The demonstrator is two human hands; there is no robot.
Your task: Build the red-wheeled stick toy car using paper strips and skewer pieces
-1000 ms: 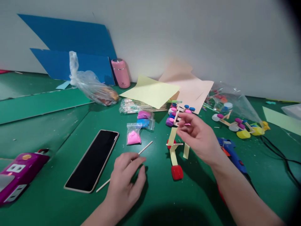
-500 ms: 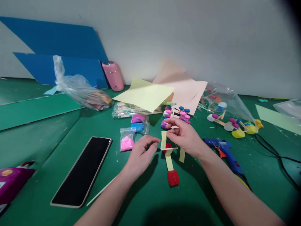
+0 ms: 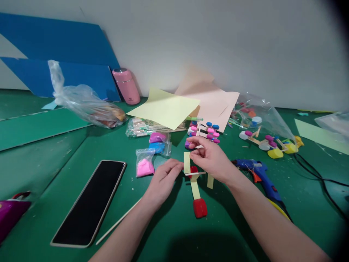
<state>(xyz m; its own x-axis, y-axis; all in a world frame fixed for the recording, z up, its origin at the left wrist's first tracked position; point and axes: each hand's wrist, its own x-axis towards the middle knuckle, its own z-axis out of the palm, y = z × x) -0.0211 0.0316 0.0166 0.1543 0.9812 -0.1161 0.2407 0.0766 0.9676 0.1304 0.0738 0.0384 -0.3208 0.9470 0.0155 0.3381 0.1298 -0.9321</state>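
Observation:
A short pale yellow paper strip [image 3: 187, 162] stands between my two hands. At its left edge, the thumb and fingers of my left hand [image 3: 166, 178] are pinched together. My right hand [image 3: 211, 158] pinches near the strip's upper right edge. Just below lies a thin white stick [image 3: 195, 174], crossing in front of a red block [image 3: 193, 169]. Another yellow strip [image 3: 195, 190] runs from there down to a red rounded block [image 3: 200, 208]. A further paper strip [image 3: 210, 181] hangs or lies beneath my right hand; which, I cannot tell.
A phone [image 3: 89, 203] and a long stick [image 3: 117, 222] lie left. Bagged pink clay [image 3: 145, 167] sits beyond my left hand. A blue glue gun [image 3: 261, 174] with a black cord [image 3: 319, 178] is right. Stick models with coloured pieces [image 3: 265, 142] and paper sheets [image 3: 166, 107] stand behind.
The view has shifted slightly, so most things sit a little farther left. My left fingertips are closer to the upright paper strip; my right hand keeps nearly the same pose.

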